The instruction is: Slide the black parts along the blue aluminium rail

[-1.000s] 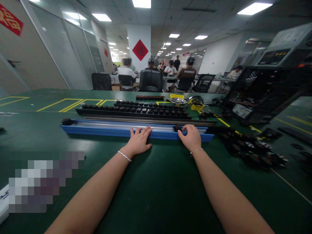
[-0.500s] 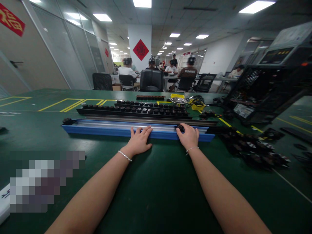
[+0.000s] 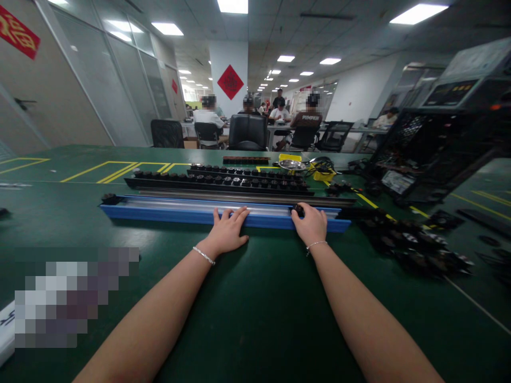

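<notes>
A long blue rail (image 3: 191, 214) with a silvery channel lies across the table before me. My left hand (image 3: 227, 227) rests on its near edge, fingers stretched and apart, with nothing in them. Farther right, my right hand (image 3: 312, 222) pinches a small black part (image 3: 297, 210) at the channel; the fingers partly cover it, so its exact kind is unclear. At the rail's left end sits another black piece (image 3: 110, 199). Just behind runs a dark bare rail (image 3: 247, 197).
Behind are black strips lined with round black parts (image 3: 227, 181). A metal dish (image 3: 293, 165) and yellow trays stand farther back. To the right lie a heap of black parts (image 3: 419, 242) and an open-framed machine (image 3: 435, 143). Several people sit at far desks.
My right hand has slid slightly to the right along the blue rail with the small black part. My left hand stays in place.
</notes>
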The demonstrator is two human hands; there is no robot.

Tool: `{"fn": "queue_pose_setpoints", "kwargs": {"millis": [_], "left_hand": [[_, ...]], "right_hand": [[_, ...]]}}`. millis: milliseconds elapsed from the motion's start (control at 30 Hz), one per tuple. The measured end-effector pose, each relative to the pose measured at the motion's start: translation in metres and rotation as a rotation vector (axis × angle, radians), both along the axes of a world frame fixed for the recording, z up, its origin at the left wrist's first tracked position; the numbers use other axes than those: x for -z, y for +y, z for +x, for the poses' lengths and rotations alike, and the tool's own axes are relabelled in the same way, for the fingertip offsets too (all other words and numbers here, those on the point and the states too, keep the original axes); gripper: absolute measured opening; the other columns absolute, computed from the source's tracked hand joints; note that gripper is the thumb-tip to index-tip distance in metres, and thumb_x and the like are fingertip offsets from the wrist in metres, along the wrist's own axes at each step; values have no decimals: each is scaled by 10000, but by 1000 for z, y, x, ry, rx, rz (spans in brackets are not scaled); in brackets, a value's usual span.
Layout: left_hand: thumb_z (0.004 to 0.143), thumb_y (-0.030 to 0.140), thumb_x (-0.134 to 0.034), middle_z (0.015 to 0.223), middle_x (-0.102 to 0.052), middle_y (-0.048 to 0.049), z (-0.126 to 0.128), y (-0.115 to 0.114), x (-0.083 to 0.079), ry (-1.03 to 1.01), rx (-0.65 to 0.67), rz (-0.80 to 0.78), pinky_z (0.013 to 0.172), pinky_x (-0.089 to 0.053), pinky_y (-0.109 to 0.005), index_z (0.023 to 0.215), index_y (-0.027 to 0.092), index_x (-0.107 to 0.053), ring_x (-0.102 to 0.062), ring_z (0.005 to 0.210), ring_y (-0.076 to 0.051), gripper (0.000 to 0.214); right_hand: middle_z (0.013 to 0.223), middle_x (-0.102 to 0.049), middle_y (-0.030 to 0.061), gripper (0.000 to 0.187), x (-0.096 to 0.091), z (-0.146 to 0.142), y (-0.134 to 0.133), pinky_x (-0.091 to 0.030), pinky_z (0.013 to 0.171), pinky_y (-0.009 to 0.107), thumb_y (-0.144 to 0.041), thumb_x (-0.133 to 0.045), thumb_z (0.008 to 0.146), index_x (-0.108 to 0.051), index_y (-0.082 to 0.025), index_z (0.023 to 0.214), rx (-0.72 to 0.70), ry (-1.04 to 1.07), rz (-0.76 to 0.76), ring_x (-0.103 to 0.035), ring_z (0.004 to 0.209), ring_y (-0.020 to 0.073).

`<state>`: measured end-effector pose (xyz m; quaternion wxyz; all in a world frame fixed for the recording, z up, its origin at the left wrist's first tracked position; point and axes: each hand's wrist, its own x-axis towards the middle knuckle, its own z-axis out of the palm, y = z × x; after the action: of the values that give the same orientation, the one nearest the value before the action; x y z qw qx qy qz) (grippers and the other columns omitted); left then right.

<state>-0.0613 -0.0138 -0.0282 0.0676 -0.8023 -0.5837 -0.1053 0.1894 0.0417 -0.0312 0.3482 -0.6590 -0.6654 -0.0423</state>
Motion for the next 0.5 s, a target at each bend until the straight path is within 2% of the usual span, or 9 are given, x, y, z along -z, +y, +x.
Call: {"fn": "queue_pose_setpoints", "kwargs": {"millis": [500], "left_hand": [[743,477,-528,1477,-330,-51,-1,1,0,5,-4,-6,1047,-97,-629,1433,305,-218,-324,1263,-355,776]], "right_hand": [[1007,-673,110,348,1,5,0,-263,1002,460,-352,-442,804,-620,-177,1045,38,5,44,-567,961,250]]}}
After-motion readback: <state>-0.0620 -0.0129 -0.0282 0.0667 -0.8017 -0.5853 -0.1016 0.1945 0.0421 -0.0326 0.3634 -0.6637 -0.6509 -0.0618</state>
